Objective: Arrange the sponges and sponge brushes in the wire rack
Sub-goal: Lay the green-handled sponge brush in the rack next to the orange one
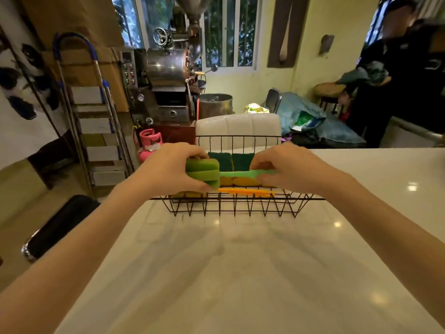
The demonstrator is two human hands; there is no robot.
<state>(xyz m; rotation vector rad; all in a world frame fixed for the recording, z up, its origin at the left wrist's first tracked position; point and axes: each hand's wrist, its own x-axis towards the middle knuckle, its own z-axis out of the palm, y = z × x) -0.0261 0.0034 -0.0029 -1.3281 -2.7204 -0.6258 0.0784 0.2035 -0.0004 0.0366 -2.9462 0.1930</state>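
Observation:
A black wire rack (236,208) stands at the far edge of the white counter. Inside it, two green-topped scouring sponges (231,161) stand side by side at the back, with yellow sponge (240,181) showing below them. An orange sponge brush (245,191) lies along the rack's front. Over the rack I hold a green sponge brush (204,174) level. My left hand (168,168) grips its foam head, and my right hand (286,167) is closed on its handle end.
The white counter (240,261) stretches toward me and to the right. Beyond the rack stands a white chair back (238,127). A stepladder (96,131) and a pink gas cylinder (149,145) are on the left floor. A person in dark clothes (397,68) stands far right.

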